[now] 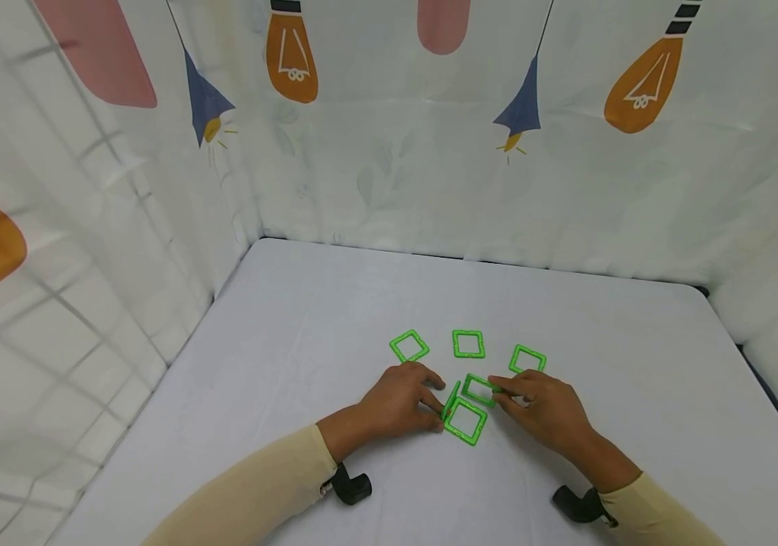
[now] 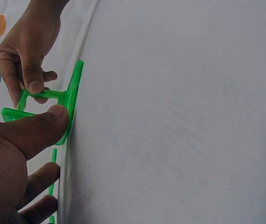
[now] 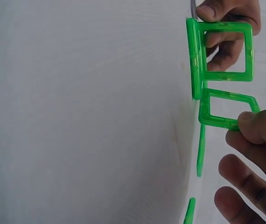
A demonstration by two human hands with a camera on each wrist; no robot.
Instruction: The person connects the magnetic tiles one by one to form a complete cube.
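Note:
Near the front middle of the table, a green square magnetic tile [image 1: 460,434] with a hollow centre lies flat. Along its left edge stands an upright green tile [image 3: 249,51], which my left hand [image 1: 403,398] steadies between thumb and fingers. My right hand [image 1: 546,409] pinches another green tile [image 3: 205,106] by its far edge, thumb against forefinger, its other fingers spread loosely. That tile is tilted up and sits close beside the upright one; whether they touch I cannot tell.
Three more hollow green tiles lie behind the hands: a left tile [image 1: 397,352], a middle tile [image 1: 468,356] and a right tile [image 1: 528,349]. They rest on a white table [image 1: 334,303]. A patterned white curtain [image 1: 389,205] hangs around its back and sides.

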